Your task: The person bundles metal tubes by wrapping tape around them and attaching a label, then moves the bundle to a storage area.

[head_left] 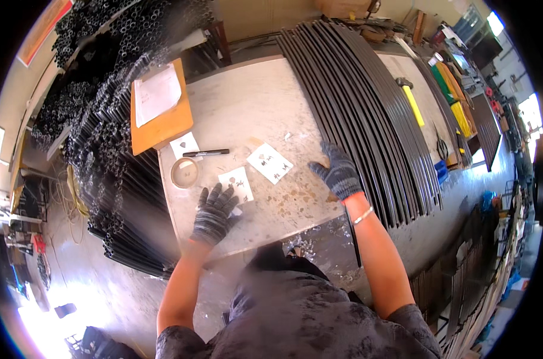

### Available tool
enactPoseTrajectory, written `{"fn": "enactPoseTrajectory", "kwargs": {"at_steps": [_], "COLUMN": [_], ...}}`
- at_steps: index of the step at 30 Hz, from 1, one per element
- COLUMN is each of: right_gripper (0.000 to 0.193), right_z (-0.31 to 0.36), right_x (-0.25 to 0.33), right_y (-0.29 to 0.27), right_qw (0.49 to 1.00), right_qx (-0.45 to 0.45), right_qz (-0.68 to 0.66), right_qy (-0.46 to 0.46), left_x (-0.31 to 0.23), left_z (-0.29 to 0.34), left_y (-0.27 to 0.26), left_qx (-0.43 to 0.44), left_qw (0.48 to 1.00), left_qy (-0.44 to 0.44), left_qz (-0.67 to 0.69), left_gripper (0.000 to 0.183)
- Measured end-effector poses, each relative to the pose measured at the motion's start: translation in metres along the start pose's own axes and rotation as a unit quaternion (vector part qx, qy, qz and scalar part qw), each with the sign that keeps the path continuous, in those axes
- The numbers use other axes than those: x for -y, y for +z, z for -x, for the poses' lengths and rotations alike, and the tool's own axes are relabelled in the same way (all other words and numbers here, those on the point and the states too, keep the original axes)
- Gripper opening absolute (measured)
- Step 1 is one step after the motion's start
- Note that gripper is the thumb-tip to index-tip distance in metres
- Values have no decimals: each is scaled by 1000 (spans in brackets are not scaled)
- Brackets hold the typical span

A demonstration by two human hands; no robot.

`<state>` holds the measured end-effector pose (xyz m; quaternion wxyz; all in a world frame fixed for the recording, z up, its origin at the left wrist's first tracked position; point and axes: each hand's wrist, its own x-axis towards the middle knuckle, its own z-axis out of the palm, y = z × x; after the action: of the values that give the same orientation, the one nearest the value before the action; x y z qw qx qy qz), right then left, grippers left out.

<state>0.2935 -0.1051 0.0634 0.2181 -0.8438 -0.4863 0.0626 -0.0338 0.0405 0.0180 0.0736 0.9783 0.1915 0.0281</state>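
Both hands wear grey striped knit gloves. My left hand [213,215] lies over the near left part of the pale tabletop [241,90], fingers spread, its tips at the edge of a small white note [236,183] with dark handwriting. A second written note [270,163] lies to the right of that one. My right hand [338,172] rests at the left side of a row of long dark metal tubes [367,113], thumb out toward the notes; its far fingers are partly hidden. Left of the notes are a roll of tape [185,173] and a black marker [206,153].
An orange clipboard [185,107] with paper sits at the table's left edge, beside stacked black tubes [104,125]. A yellow-handled hammer [413,105] and black-handled scissors [442,149] lie right of the tube row. Long dark stock [463,287] lies at the lower right.
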Motion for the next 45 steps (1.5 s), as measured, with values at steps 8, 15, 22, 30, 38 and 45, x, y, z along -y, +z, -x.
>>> {"fn": "enactPoseTrajectory", "kwargs": {"at_steps": [8,15,22,30,38,45], "right_gripper": [40,15,28,11,21,13], "right_z": [-90,-82,-40,12,13,-4], "right_x": [16,3,-40,-76,-69,-35], "right_y": [55,6,-89,-125,-115,-136], "right_qw": [990,722,676,681,736,731], "right_qx": [24,-13,-60,-124,-64,-45], "right_qz": [137,-674,-709,-656,-637,-636], "right_qy": [33,159,192,300,219,243], "left_x": [2,9,12,41,-8,-13], "left_z": [-62,-137,-158,-129,-152,-155], "left_y": [-31,-1,6,-2,-16,-10], "left_qx": [-138,-181,-103,41,37,55], "left_qw": [974,943,989,984,974,985], "left_qy": [-134,-217,-94,-49,-212,-159], "left_qz": [120,177,37,-166,-75,-24], "left_gripper": [41,26,41,41,62,41]}}
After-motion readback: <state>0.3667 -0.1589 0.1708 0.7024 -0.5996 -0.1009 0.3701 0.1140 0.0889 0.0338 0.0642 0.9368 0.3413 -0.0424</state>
